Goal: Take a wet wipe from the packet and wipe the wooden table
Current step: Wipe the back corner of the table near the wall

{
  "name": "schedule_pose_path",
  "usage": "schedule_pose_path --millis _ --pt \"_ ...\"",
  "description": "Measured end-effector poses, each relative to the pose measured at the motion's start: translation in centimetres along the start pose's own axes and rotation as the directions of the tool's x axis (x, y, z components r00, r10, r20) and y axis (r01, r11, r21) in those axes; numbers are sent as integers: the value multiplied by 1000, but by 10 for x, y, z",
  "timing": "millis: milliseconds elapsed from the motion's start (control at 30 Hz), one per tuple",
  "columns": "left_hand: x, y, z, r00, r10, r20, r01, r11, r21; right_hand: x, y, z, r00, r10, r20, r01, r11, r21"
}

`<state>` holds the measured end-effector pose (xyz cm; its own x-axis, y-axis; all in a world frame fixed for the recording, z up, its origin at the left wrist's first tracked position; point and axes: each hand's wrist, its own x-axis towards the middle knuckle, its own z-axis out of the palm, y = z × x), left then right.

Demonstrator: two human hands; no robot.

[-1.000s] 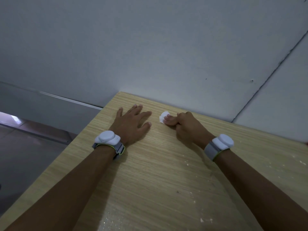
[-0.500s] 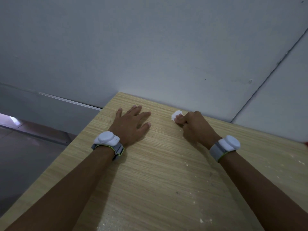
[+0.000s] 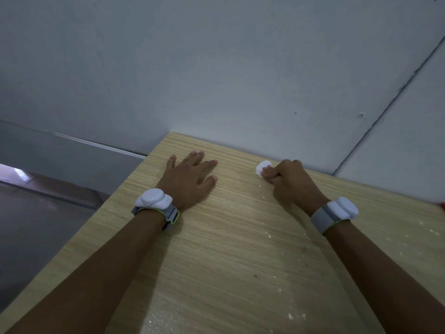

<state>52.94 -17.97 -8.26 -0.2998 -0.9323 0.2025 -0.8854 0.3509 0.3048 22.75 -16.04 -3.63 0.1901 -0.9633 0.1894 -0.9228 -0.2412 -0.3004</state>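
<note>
My right hand (image 3: 290,180) grips a small bunched white wet wipe (image 3: 262,168) and holds it against the wooden table (image 3: 240,249), close to the table's far edge by the wall. Only the tip of the wipe shows beyond my curled fingers. My left hand (image 3: 190,179) lies flat on the table near its far left corner, fingers spread and straight, holding nothing. The wipe packet is not in view.
A grey wall (image 3: 216,68) rises directly behind the table's far edge. The table's left edge drops to the floor (image 3: 29,232). Small white crumbs (image 3: 291,315) and dark specks dot the surface to the right. A red thing (image 3: 441,205) peeks in at the right border.
My right hand has slid the wipe to the right along the far edge, away from my left hand. My left hand has stayed flat in place.
</note>
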Motion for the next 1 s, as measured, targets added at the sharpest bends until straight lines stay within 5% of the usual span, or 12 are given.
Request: schedule_pose_path --millis 233,567,1000 --pt "0 1 -1 1000 -3 6 3 1000 -1 -36 -22 2 998 -2 68 -19 953 303" --pt "-1 3 -5 1000 -2 6 3 1000 -6 -20 -21 -1 985 -101 140 101 995 1" --pt "-1 1 -3 1000 -8 4 7 1000 7 -14 -11 9 989 -108 100 102 993 63"
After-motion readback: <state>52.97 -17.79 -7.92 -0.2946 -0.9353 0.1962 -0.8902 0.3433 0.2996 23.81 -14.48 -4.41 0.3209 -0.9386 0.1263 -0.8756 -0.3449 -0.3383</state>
